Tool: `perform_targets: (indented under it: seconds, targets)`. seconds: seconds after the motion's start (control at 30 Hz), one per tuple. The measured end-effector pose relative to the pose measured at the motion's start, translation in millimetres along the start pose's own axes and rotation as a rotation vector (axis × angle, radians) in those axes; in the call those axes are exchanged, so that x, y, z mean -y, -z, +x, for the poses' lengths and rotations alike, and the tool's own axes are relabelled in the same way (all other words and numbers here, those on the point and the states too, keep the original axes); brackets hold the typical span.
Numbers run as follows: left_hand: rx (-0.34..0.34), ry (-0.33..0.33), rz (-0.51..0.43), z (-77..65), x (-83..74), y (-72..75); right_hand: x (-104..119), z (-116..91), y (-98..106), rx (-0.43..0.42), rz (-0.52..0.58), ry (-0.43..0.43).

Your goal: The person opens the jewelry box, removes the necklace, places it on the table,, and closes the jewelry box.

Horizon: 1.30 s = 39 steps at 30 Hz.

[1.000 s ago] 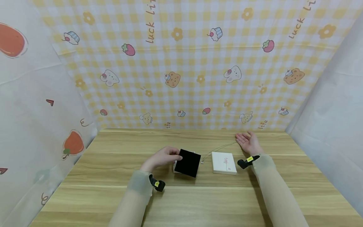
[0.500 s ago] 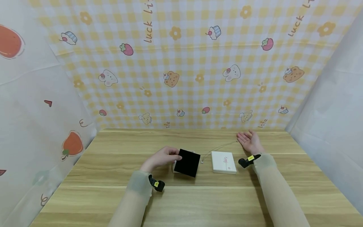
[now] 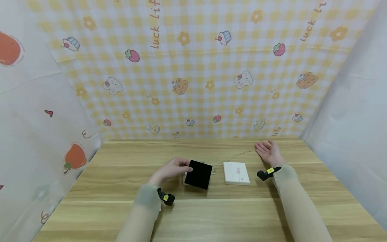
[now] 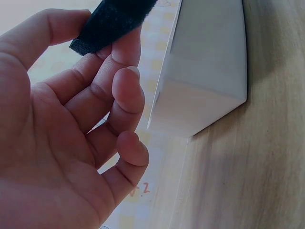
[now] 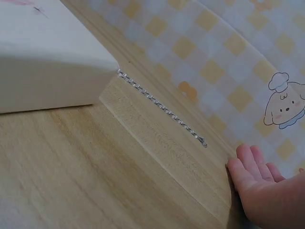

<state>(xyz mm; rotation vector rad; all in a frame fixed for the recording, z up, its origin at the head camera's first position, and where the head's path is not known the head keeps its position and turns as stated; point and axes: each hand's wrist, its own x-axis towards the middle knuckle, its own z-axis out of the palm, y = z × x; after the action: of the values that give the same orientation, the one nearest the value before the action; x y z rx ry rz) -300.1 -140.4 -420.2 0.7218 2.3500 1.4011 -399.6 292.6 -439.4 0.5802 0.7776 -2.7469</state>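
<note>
My left hand (image 3: 173, 169) pinches a square black pad (image 3: 198, 174) at its left corner, between thumb and fingers. Beneath that pad a white box (image 3: 185, 182) is mostly hidden; the left wrist view gives its pale side wall (image 4: 200, 95) beside my fingers. A thin chain necklace (image 3: 231, 157) lies on the table with a small pendant (image 3: 213, 173) at its near end. My right hand (image 3: 269, 153) rests palm up, fingers relaxed, just right of the chain's far end. In the right wrist view the chain (image 5: 159, 105) and the fingers are apart.
A white box lid (image 3: 236, 173) with a pink flower print lies right of the necklace, between the two hands. The wooden table (image 3: 229, 215) ends at a yellow checked cloth (image 3: 193, 67) behind, with white cloth on both sides.
My right hand has drawn slightly right, away from the end of the necklace, which stays lying on the table. My left hand keeps the black pad in about the same place.
</note>
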Motion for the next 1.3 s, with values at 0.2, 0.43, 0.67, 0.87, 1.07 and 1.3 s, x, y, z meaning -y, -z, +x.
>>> perform_targets:
  seconds: [0.2,0.43,0.67,0.87,1.07,1.3]
  targets:
    - [-0.003,0.017,-0.012,-0.4,-0.4,-0.9,2.6,-4.7,2.8,0.022,-0.003,0.005]
    - [-0.020,0.000,0.003,-3.6,-1.5,2.5,-7.3,-16.0,-4.3,0.128,0.021,0.001]
    - [-0.061,0.012,0.004,-8.2,0.2,8.8,-29.1,-27.9,-20.9,0.260,-0.035,-0.031]
    - [-0.093,0.018,-0.006,-10.4,-1.9,11.9,-45.1,-37.0,-40.2,0.366,-0.122,-0.039]
    - [-0.142,0.042,-0.017,-11.5,-2.4,13.8,-62.3,-46.2,-58.5,0.452,-0.214,-0.040]
    - [-0.168,0.009,-0.034,-22.9,-28.0,14.5,-88.0,-56.8,-78.7,0.494,-0.303,-0.024]
